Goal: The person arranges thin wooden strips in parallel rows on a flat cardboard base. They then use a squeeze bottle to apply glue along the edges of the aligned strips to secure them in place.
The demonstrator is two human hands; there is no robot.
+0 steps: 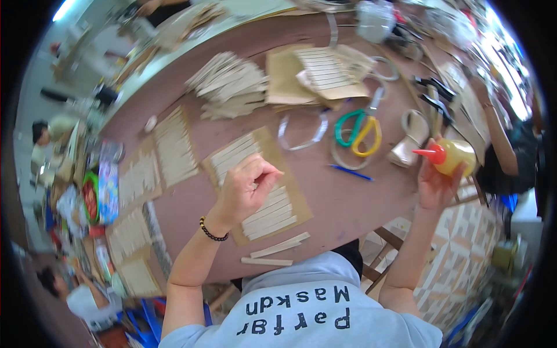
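My right hand (434, 188) is wrapped round a squeeze bottle (459, 158) with a yellowish body and a red pointed nozzle, tilted so the nozzle points left. My left hand (246, 188) is closed in a pinch above a brown paper sheet (299, 200). Whatever its fingertips may hold is too small or hidden to make out. Pale narrow strips (270, 216) lie side by side in a row on that sheet, partly covered by the hand. Two loose strips (279, 245) rest on the table (348, 214) by its near edge.
Scissors (360, 130) with green and yellow handles, a blue pen (351, 172) and tape rolls lie right of the sheet. Beyond are a strip pile (229, 84) and stacked brown sheets (284, 75). More strip-covered sheets (174, 145) lie left. Other people sit left and right.
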